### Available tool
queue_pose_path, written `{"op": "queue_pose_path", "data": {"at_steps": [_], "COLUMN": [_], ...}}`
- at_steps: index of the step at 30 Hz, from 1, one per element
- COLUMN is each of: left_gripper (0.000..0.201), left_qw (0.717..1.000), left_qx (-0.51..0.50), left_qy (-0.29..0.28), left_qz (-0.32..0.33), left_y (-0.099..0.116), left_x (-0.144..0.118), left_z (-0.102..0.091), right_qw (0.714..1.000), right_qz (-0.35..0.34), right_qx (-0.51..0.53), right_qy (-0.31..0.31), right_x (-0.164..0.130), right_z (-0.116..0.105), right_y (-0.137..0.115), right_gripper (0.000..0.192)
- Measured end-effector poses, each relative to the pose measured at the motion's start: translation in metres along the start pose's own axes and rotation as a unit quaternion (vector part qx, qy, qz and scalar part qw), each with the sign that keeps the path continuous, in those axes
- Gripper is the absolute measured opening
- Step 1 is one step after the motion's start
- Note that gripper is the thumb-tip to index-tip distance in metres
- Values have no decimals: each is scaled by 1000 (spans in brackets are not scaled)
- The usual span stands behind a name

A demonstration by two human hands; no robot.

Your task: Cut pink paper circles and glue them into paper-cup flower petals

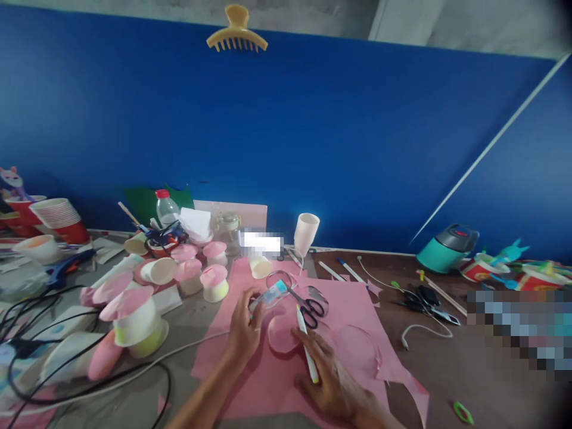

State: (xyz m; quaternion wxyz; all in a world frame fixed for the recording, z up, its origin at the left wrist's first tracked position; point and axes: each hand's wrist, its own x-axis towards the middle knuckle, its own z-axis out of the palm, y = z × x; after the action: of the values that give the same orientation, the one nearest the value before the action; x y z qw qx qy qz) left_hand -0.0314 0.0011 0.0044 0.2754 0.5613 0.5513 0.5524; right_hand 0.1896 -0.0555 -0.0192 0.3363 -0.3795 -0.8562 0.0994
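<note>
My left hand [245, 325] grips the near end of a small clear packet [271, 293] with a blue label, raised over the pink sheet. In my right hand [328, 375] is a slim white marker [306, 345] with yellow-green ends, tilted, its tip pointing away from me. Between the two hands a pink paper disc [281, 335] lies on the large pink sheet [263, 387]. Scissors [313, 311] with black handles rest just beyond the disc, their blades partly hidden. Faint round outlines or cut edges show on the sheet right of my right hand.
White paper cups with pink discs [214, 280] stand at left, among black cables [49, 393]. Behind are an upright white cup [306, 233], a glass jar [229, 232] and a bottle [166, 208]. Markers [353, 271], a white cord [422, 326] and a teal container [447, 250] lie right.
</note>
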Motion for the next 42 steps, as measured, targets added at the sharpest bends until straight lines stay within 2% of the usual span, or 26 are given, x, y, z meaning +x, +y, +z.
{"op": "queue_pose_path", "data": {"at_steps": [4,8,12,14,18,22,26,31,37,42], "left_gripper": [24,24,18,15,19,28,28,28,28,28], "left_qw": [999,999,998,998,997,996,995,995,994,993], "left_qx": [-35,-41,-32,-26,-34,-36,-46,-67,-60,-56], "left_qy": [-18,-35,-41,-46,-70,-77,-84,-73,-87,-97], "left_qz": [1,-4,20,29,28,37,25,3,-24,-29], "left_y": [1,6,9,8,3,0,0,1,6,12], "left_x": [-7,-11,-10,-10,-10,-12,-12,-10,-9,-10], "left_z": [4,4,3,4,6,8,8,5,2,1], "right_qw": [999,994,982,984,987,991,992,993,995,983], "right_qz": [-24,3,43,20,-24,-68,-72,-79,-37,61], "right_qx": [-28,-15,-5,-4,-22,-63,-96,-73,46,164], "right_qy": [12,109,184,178,158,95,36,47,79,62], "right_x": [-1,1,20,36,66,83,90,95,90,83], "right_z": [5,4,-11,-22,-33,-25,-16,-15,-13,-8], "right_y": [3,6,3,-3,-15,-20,-18,-8,5,16], "right_gripper": [80,74,55,49,51,54,55,47,38,30]}}
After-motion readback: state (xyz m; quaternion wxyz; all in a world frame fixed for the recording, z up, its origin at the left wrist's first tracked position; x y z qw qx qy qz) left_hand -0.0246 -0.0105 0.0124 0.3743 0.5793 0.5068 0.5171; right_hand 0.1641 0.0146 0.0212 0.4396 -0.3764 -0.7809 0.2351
